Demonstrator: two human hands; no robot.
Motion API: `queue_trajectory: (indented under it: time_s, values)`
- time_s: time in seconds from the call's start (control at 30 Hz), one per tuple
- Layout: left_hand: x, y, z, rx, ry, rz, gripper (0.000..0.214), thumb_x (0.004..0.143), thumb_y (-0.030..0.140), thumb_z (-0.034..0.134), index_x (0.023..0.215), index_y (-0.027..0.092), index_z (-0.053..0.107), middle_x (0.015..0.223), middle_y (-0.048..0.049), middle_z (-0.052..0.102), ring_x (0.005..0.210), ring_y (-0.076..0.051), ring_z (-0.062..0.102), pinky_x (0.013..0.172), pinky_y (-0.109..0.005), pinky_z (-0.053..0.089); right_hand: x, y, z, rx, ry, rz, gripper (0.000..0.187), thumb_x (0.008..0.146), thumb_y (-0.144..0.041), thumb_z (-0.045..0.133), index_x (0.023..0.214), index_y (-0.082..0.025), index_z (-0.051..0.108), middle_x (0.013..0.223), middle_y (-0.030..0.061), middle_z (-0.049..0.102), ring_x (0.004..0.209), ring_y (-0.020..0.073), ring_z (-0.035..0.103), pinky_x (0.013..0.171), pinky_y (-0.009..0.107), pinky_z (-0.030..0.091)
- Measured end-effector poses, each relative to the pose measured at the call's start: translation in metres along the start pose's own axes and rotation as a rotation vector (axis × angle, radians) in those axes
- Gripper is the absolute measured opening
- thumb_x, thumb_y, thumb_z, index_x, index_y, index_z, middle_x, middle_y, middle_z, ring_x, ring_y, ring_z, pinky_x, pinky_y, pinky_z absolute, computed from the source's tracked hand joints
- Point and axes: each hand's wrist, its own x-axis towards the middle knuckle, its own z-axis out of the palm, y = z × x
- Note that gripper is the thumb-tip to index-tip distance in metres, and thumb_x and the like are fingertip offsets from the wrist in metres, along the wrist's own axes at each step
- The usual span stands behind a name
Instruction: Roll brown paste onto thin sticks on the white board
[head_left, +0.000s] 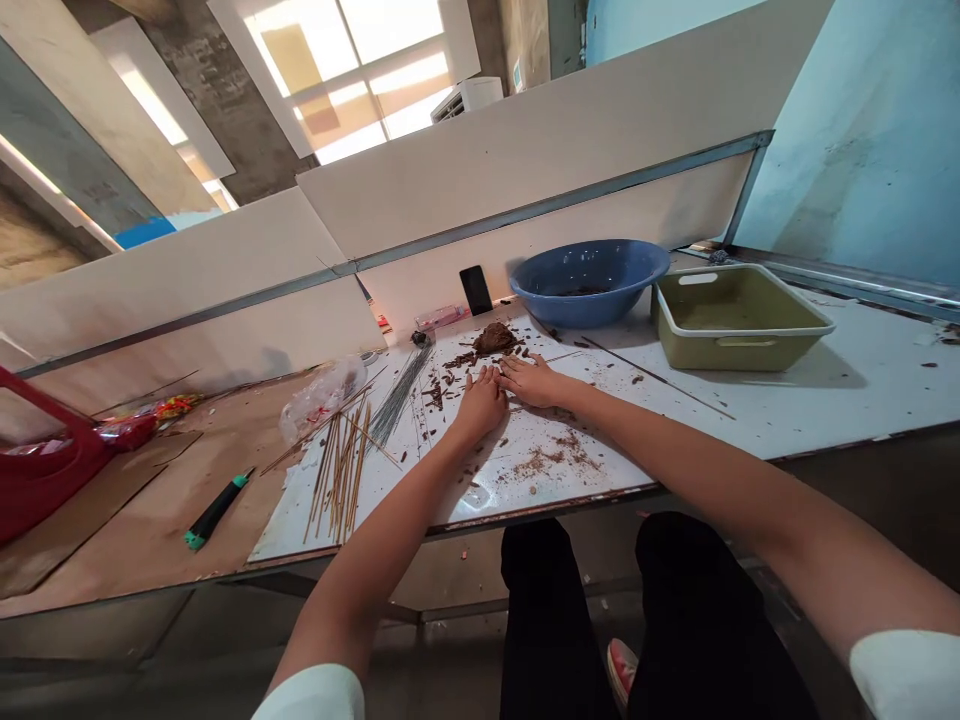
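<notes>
Tabletop: smooth, faintly glossy. Brown lump: rough, matt, clay-like. Sticks at left: wood-like, matt. Thin wires beside them: metallic. Clear bag: crinkled, shiny plastic film. Far basin: smooth, glossy plastic. Right tub: duller plastic. Trousers: matt cloth.

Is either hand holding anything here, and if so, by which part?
Cannot be told: the left hand and right hand lie palm-down over the flat white tabletop near a rough brown lump, hiding anything beneath.
</notes>
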Motion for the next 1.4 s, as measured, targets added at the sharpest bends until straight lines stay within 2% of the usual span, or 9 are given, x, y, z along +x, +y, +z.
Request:
queue_trajectory:
  time_s: [0.1, 0.17, 0.23, 0.37, 0.5, 0.8, 1.07, 1.23, 1.4]
  values:
    - [-0.003, -0.001, 0.001, 0.024, 0.016, 0.027, 0.062, 0.111, 0.019, 0.04, 0.171, 0.014, 0.053, 0.18, -0.0196, 0.048, 0.173, -0.031, 0.039, 0.146, -0.059, 0.021, -0.002, 0.007, 0.001, 0.015, -0.035, -0.067, 0.061, 0.114, -0.026, 0.056, 0.174, -0.027, 0.053, 0.175, 0.0236, 0.055, 0.165, 0.0432, 0.048, 0.132, 0.081, 0.028]
    - [-0.004, -0.001, 0.002, 0.032, 0.033, 0.03, 0.06, 0.11, 0.018, 0.044, 0.168, 0.015, 0.058, 0.174, -0.0203, 0.056, 0.169, -0.033, 0.047, 0.144, -0.058, 0.026, -0.001, 0.011, -0.001, 0.056, -0.072, -0.119, 0.057, 0.114, -0.028, 0.056, 0.172, -0.029, 0.057, 0.167, 0.0223, 0.064, 0.16, 0.043, 0.055, 0.132, 0.082, 0.029]
    - [-0.003, -0.001, 0.004, 0.038, 0.037, 0.018, 0.06, 0.108, 0.019, 0.049, 0.167, 0.016, 0.059, 0.172, -0.0202, 0.058, 0.167, -0.034, 0.049, 0.143, -0.057, 0.029, 0.001, 0.012, -0.002, 0.099, -0.119, -0.101, 0.055, 0.116, -0.033, 0.052, 0.171, -0.029, 0.058, 0.167, 0.0221, 0.064, 0.16, 0.0431, 0.055, 0.132, 0.08, 0.032]
    - [0.002, -0.003, 0.004, 0.027, 0.017, -0.017, 0.063, 0.111, 0.023, 0.043, 0.174, 0.016, 0.05, 0.182, -0.0186, 0.045, 0.174, -0.032, 0.036, 0.144, -0.06, 0.025, 0.005, 0.007, 0.0, 0.117, -0.132, 0.057, 0.064, 0.119, -0.046, 0.038, 0.178, -0.023, 0.047, 0.182, 0.0229, 0.044, 0.171, 0.042, 0.039, 0.136, 0.078, 0.027]
    - [0.006, -0.006, 0.002, 0.001, -0.002, -0.033, 0.064, 0.116, 0.027, 0.032, 0.177, 0.015, 0.043, 0.187, -0.0175, 0.036, 0.177, -0.031, 0.028, 0.144, -0.065, 0.017, 0.005, 0.006, 0.0, 0.116, -0.115, 0.082, 0.071, 0.12, -0.051, 0.031, 0.183, -0.021, 0.035, 0.188, 0.022, 0.033, 0.176, 0.0391, 0.028, 0.139, 0.076, 0.016]
    - [0.0, -0.001, 0.004, 0.004, 0.017, -0.035, 0.065, 0.115, 0.03, 0.035, 0.177, 0.015, 0.044, 0.185, -0.0179, 0.039, 0.177, -0.031, 0.029, 0.145, -0.064, 0.017, 0.001, 0.003, -0.005, 0.093, -0.099, 0.068, 0.074, 0.121, -0.056, 0.024, 0.181, -0.017, 0.04, 0.185, 0.0247, 0.039, 0.173, 0.0403, 0.035, 0.138, 0.076, 0.022]
    - [-0.001, 0.003, 0.007, 0.011, 0.029, -0.038, 0.065, 0.115, 0.03, 0.032, 0.177, 0.012, 0.044, 0.187, -0.0185, 0.036, 0.178, -0.033, 0.026, 0.145, -0.067, 0.015, 0.002, 0.008, 0.003, 0.022, -0.067, -0.008, 0.064, 0.119, -0.046, 0.046, 0.179, -0.023, 0.044, 0.182, 0.0274, 0.043, 0.171, 0.0439, 0.038, 0.131, 0.084, 0.026]
    - [-0.001, 0.002, 0.008, 0.007, 0.038, -0.037, 0.065, 0.115, 0.031, 0.034, 0.177, 0.016, 0.043, 0.187, -0.0172, 0.035, 0.178, -0.031, 0.025, 0.145, -0.066, 0.013, 0.0, 0.008, 0.004, -0.025, -0.075, -0.009, 0.065, 0.117, -0.05, 0.052, 0.176, -0.023, 0.049, 0.183, 0.0261, 0.041, 0.172, 0.0424, 0.037, 0.133, 0.079, 0.026]
    - [-0.001, 0.002, 0.01, 0.034, 0.026, -0.04, 0.068, 0.114, 0.031, 0.032, 0.179, 0.012, 0.039, 0.188, -0.0176, 0.033, 0.179, -0.031, 0.023, 0.146, -0.064, 0.011, 0.0, 0.004, 0.001, 0.015, -0.069, 0.035, 0.066, 0.121, -0.048, 0.031, 0.18, -0.019, 0.042, 0.182, 0.0255, 0.044, 0.172, 0.0394, 0.037, 0.135, 0.078, 0.024]
